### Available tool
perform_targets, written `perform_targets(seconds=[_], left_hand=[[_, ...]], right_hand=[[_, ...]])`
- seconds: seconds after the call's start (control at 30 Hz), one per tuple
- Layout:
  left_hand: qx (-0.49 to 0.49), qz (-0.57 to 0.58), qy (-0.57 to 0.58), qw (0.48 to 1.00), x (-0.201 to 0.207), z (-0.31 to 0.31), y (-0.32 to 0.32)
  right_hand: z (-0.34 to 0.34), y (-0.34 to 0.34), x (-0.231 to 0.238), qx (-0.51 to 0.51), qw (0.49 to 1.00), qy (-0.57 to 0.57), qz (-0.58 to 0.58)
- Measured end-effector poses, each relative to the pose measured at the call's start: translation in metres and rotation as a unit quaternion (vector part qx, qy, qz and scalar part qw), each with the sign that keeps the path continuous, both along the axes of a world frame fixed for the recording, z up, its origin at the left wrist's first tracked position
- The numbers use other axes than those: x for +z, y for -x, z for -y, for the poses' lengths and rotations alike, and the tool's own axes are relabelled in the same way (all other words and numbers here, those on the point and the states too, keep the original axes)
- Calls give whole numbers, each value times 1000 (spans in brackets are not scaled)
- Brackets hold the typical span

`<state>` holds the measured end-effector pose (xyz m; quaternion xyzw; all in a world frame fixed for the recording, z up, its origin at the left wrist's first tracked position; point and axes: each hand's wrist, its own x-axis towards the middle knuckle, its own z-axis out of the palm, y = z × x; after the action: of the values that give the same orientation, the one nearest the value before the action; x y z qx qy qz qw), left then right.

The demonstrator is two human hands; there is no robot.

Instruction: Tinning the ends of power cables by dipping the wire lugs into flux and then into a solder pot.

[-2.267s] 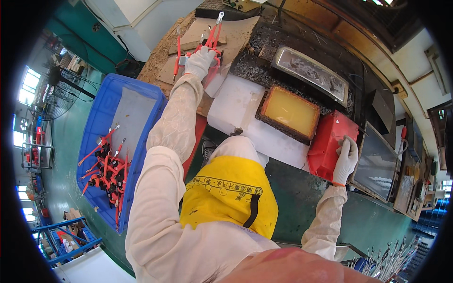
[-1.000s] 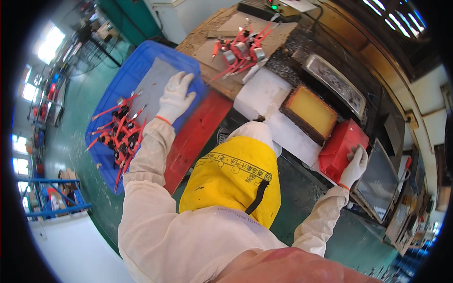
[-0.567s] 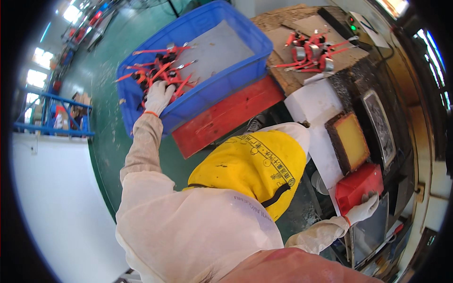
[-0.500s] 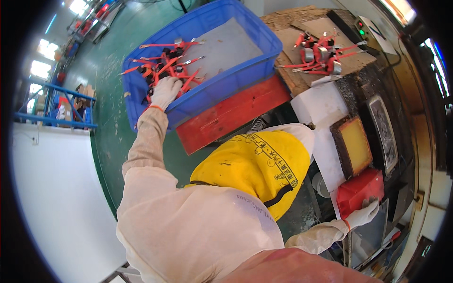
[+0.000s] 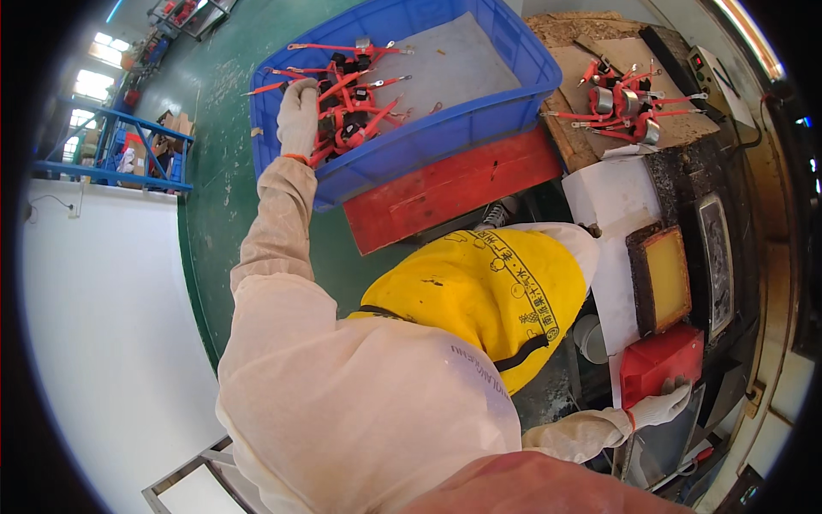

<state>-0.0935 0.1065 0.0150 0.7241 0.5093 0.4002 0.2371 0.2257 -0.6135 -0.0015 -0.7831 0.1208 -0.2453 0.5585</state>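
Observation:
My left hand [image 5: 298,122], in a white glove, is at the left side of a pile of red cables [image 5: 355,107] inside a blue plastic bin [image 5: 445,128]. Its fingers are curled together by the red leads; what they hold is hidden. The cables end in metal ring terminals and are joined to black parts. Far to the right, my gloved right hand [image 5: 662,405] lies with fingers stretched out against the near edge of a red block-shaped thing [image 5: 659,364], holding nothing.
A red board [image 5: 454,188] lies under the bin. On the bench at right are more red cables with metal cylinders [image 5: 629,103], a dark-framed yellow block [image 5: 666,278], a long metal-rimmed tray [image 5: 716,261] and a control box [image 5: 715,77]. A round container [image 5: 591,336] stands below the bench edge.
My left hand has moved farther away along the left side of the cable pile. My right hand stays at the red block-shaped thing. The whole view has shifted slightly.

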Motion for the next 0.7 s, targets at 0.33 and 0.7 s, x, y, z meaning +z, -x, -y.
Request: perform_targets(seconds=[0.33, 0.7], left_hand=[[-166, -396, 90, 899, -3, 35, -9], [-100, -356, 62, 927, -21, 18, -13]], right_hand=[[1, 0, -1, -2, 1000, 9, 4], [-8, 3, 7, -12, 1000, 6, -3]])
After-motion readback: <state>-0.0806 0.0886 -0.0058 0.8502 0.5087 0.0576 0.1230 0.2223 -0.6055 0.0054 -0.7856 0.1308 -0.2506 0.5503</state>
